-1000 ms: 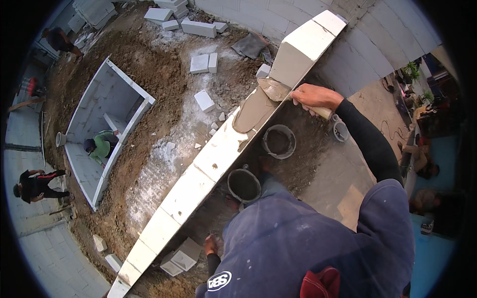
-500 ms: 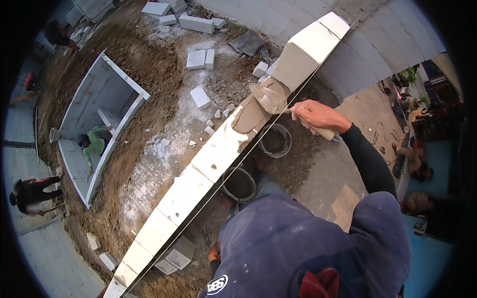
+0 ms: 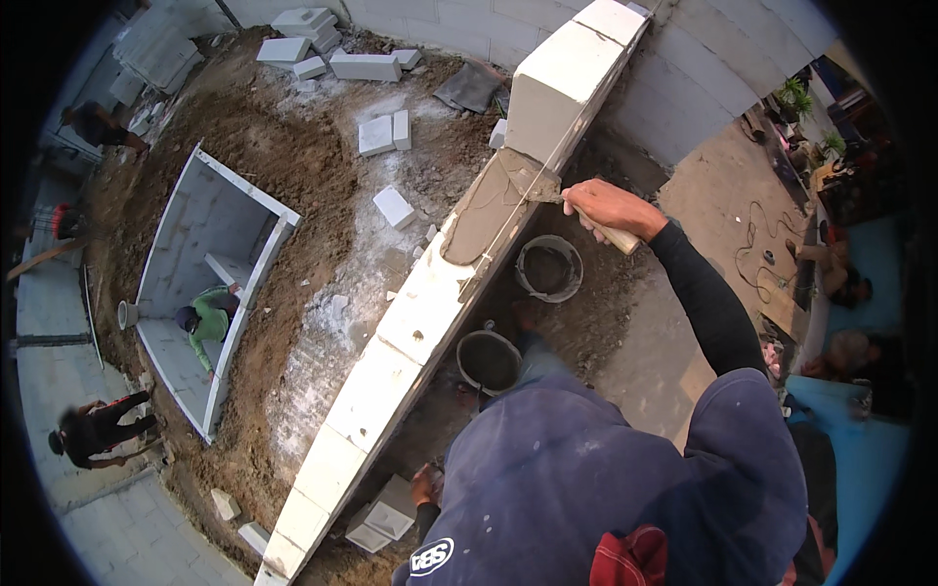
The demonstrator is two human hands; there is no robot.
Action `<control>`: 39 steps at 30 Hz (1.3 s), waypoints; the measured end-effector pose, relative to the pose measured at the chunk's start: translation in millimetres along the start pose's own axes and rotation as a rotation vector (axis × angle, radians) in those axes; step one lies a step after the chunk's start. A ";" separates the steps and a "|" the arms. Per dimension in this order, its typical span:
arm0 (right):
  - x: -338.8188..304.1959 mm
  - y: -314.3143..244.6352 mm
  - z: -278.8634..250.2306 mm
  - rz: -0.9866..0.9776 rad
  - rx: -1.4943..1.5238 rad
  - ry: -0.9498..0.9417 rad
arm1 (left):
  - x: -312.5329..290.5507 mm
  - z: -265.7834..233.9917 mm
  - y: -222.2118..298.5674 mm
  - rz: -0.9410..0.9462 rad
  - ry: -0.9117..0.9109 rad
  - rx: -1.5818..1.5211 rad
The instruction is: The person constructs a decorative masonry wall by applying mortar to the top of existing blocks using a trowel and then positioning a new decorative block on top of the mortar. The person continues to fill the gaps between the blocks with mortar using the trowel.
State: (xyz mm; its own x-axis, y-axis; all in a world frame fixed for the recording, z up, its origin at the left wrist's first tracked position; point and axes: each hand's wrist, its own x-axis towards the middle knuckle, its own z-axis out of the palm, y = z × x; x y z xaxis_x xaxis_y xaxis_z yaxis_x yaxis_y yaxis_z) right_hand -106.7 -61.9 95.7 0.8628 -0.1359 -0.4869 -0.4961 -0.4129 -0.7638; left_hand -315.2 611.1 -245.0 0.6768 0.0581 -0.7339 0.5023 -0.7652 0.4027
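My right hand [image 3: 614, 210] is closed round the wooden handle of a trowel [image 3: 619, 238]. The mortar-smeared blade rests at the right edge of a wet mortar bed [image 3: 479, 230]. This grey layer lies on top of a narrow wall of white blocks [image 3: 366, 391]. A taller white block [image 3: 547, 103] stands on the wall just beyond the mortar. Along the wall's near side runs a thin string line [image 3: 516, 210]. My left hand [image 3: 425, 485] hangs low beside my body, close to loose blocks [image 3: 391, 516]; its fingers are too small and shadowed to read.
Two buckets, one [image 3: 549, 269] below the trowel and another [image 3: 489, 361] nearer me, stand at the wall's foot. Beyond the wall, loose white blocks [image 3: 394, 207] lie on soil. A person in green [image 3: 205, 327] works inside a block-walled pit [image 3: 249, 283]; another person [image 3: 103, 427] stands farther left.
The trowel blade has moved from lying over the mortar to its right edge, and the mortar now looks more evenly spread. My view has shifted slightly.
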 end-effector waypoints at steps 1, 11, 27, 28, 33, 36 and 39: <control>2.5 4.7 -0.4 0.008 -0.006 -0.013 | 3.7 5.7 -11.5 0.001 0.018 0.010; -25.0 -54.8 93.2 -0.031 -0.162 -0.430 | 11.4 44.2 -94.2 -0.203 -0.064 0.169; -81.8 -2.6 117.0 -0.272 -0.408 -0.147 | 48.8 18.1 -108.4 -0.056 -0.096 0.226; -82.0 -8.4 115.7 -0.265 -0.473 -0.114 | 54.0 15.7 -106.1 -0.023 -0.076 0.166; -58.0 -19.0 89.9 -0.263 -0.721 0.081 | 72.1 -0.6 -91.5 0.103 -0.100 0.388; -41.7 -8.3 55.2 -0.205 -0.790 0.255 | 69.9 2.5 -84.0 0.067 -0.084 0.364; -34.8 24.7 28.4 -0.170 -0.721 0.394 | 58.2 13.7 -84.8 0.081 -0.084 0.401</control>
State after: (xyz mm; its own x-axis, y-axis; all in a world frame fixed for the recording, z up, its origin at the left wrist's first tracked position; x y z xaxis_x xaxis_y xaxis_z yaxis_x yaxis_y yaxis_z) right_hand -151.8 -41.7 81.8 0.9574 -0.2696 -0.1036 -0.2883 -0.9125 -0.2903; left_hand -325.8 670.5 -329.3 0.6509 -0.0522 -0.7574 0.1885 -0.9553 0.2279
